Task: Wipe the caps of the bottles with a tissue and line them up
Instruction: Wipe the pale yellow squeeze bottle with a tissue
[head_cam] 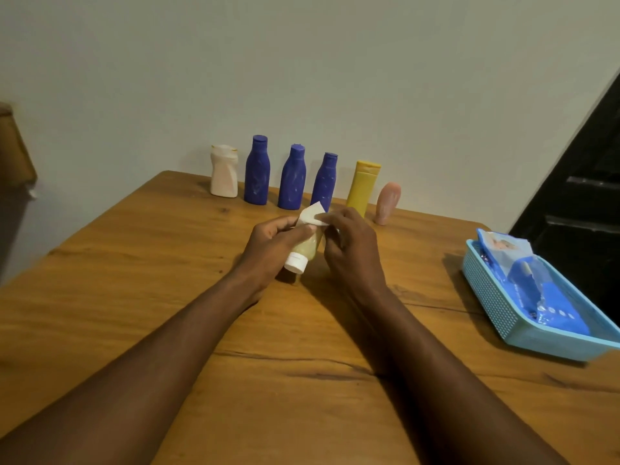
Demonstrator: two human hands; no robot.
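Note:
My left hand (pixel 271 250) grips a small pale-yellow tube (pixel 306 247), tilted with its white cap (pixel 296 263) pointing down toward me. My right hand (pixel 350 250) pinches a white tissue (pixel 312 214) at the tube's far end, just above the left thumb. Along the wall stands a row of bottles: a white one (pixel 224 172), three dark blue ones (pixel 257 171) (pixel 292 177) (pixel 324 181), a yellow one (pixel 363 186) and a pink one (pixel 387 203) at the right end.
The wooden table (pixel 167 297) runs to the wall at the back. A light blue basket (pixel 523 327) at the right edge holds blue tissue packs (pixel 536 290). A dark doorway lies beyond it. A brown object sits off the table at far left.

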